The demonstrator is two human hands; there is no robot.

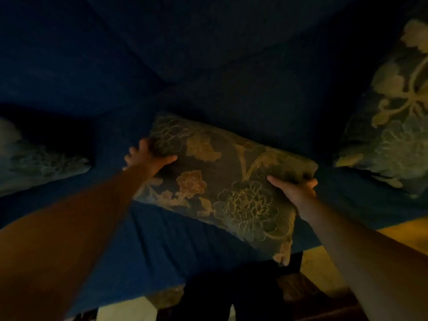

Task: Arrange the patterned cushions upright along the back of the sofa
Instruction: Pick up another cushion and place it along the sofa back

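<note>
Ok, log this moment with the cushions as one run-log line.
stage: placing | left hand: grips middle cushion | right hand: grips it | right cushion: upright | left cushion: flat on sofa

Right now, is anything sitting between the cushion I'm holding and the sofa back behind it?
Nothing visible. The left hand and right hand grip the middle cushion, and the dark sofa back directly behind it looks bare. The right cushion and left cushion sit off to the sides.
</note>
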